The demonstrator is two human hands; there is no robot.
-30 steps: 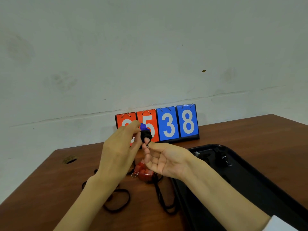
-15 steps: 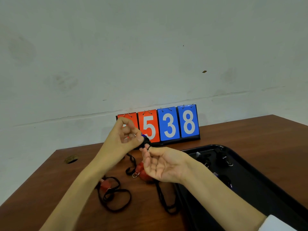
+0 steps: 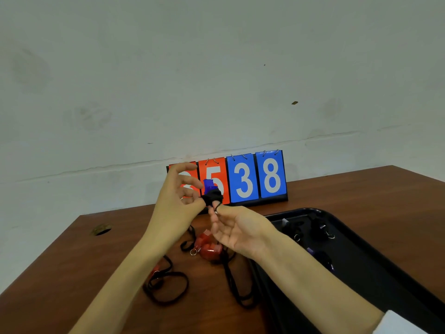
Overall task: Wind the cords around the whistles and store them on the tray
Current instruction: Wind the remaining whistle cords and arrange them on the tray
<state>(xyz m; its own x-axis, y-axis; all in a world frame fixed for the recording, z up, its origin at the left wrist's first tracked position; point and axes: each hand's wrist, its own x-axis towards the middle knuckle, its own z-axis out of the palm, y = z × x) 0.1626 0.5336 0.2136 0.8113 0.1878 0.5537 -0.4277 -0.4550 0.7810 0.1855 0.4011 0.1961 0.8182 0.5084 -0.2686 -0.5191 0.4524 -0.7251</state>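
- Just in front of the scoreboard (image 3: pixel 243 179), held up above the table (image 3: pixel 72 273), is the blue whistle (image 3: pixel 209 184). A bundle of black cord (image 3: pixel 213 196) wraps most of its body. Only the blue mouthpiece end sticks up, overlapping the scoreboard's orange 5.
- The left hand (image 3: pixel 178 206) is raised before the scoreboard's leftmost orange card. It pinches the wound bundle at its left side, and its other fingers are spread and loosely bent.
- The right hand (image 3: pixel 238 227) lies palm up just below the bundle, in front of the scoreboard's orange half. Its thumb and forefinger pinch the short free end of the cord, where a small metal ring shows.
- The two hands are close together, their fingertips nearly touching at the bundle.
- Nearer the camera than the scoreboard, under the hands, a red whistle (image 3: pixel 209 248) lies on the table. A key ring sits at its left, and an unwound lanyard (image 3: pixel 237 288) trails toward the camera.
- Front-left of the scoreboard, a second red whistle (image 3: pixel 155 271), partly hidden by the left forearm, sits among loose black loops.
- Front-right of the scoreboard stands the black tray (image 3: pixel 361 285). It holds two dark wound bundles (image 3: pixel 320 227) at its far end and a purple whistle (image 3: pixel 320 259) closer to the camera.
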